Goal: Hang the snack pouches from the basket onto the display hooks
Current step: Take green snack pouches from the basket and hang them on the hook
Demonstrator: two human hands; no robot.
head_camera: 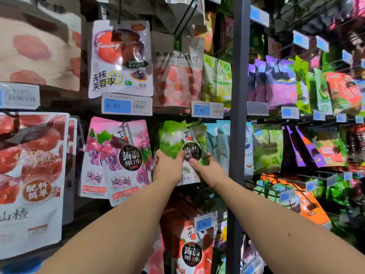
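The left hand [167, 168] and right hand [210, 168] pinch the green pouch [175, 139] low — better keep it level and push it fully onto its unseen hook.

Bright centre, dim blurred, warped edges.

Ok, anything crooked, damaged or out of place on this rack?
Nothing looks torn or spilled. The grape pouches hang crooked: the front one tilts and sits lower than the one behind it. The green pouches, gripped by the left hand and right hand, fan out unevenly at their tops.
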